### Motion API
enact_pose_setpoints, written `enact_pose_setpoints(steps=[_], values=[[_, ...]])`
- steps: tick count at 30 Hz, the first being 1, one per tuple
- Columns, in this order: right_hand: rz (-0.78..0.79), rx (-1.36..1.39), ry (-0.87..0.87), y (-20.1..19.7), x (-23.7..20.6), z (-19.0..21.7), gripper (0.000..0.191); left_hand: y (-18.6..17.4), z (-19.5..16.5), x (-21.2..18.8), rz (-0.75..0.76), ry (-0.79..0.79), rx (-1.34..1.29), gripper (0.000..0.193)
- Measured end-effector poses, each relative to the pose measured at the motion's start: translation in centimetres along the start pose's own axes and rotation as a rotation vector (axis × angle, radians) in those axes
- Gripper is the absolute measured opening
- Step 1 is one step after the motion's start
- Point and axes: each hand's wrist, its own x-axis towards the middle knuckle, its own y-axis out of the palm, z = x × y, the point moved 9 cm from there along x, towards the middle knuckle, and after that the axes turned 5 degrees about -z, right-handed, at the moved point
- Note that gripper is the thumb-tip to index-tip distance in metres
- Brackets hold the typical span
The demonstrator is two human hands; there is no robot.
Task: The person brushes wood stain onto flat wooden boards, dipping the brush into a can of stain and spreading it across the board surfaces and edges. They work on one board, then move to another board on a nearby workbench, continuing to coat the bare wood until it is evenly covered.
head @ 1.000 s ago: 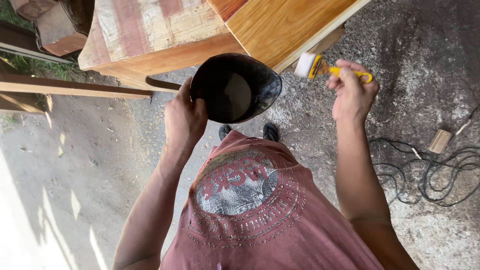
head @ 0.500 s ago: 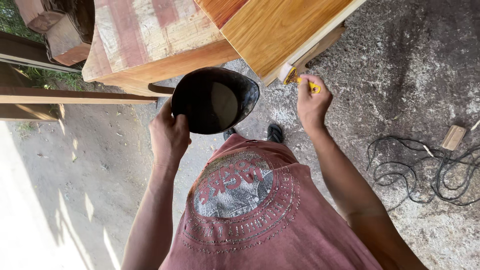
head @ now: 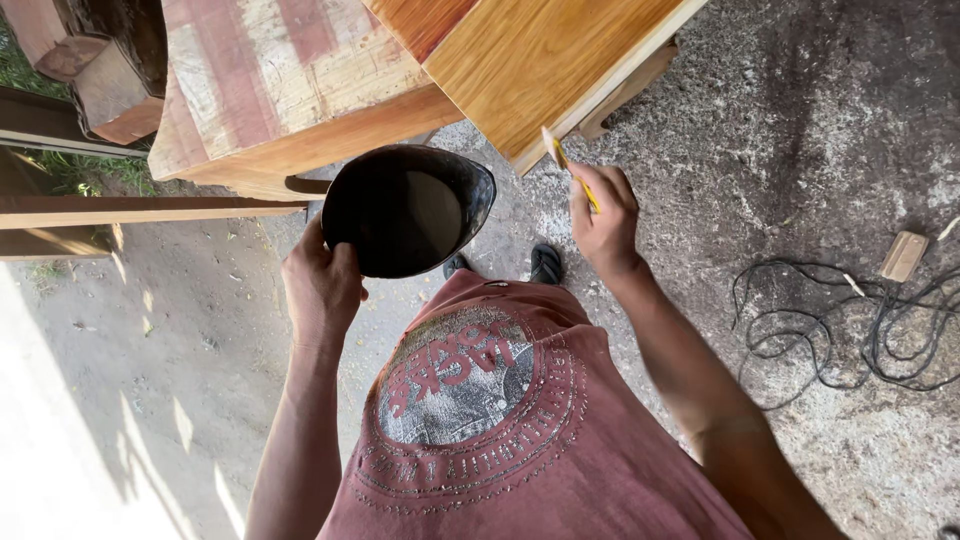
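Wooden cabinet blocks 12 o'clock. Black bowl obstructs 11 o'clock. Tangled cable lies at 3 o'clock. Bare ground open at 8 o'clock.

place: outdoor woodworking yard | cues: varnished wooden panels, dirt ground, loose cable

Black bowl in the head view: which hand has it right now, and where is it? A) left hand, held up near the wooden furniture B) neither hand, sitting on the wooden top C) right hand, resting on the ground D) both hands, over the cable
A: the left hand grips the rim of the black bowl, held in the air by the wooden furniture, while the right hand holds a yellow-handled brush.
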Motion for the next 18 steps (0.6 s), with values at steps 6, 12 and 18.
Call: enact_pose_setpoints(steps=[6,12,18], values=[[-0.262,-0.06,0.223,-1.2,0.7,-1.8,0.026,-0.2,-0.6,0.2,-0.013,-0.017,0.108,0.04],[-0.065,-0.095,-0.031,1.9,-2.1,4.8,0.033,1.4,-1.7,-0.1,0.027,0.023,0.034,0.041],[-0.199,0.032,0.272,-0.3,-2.2,0.7,0.03,1.1,-0.2,0.4,0.012,0.013,0.061,0.036]])
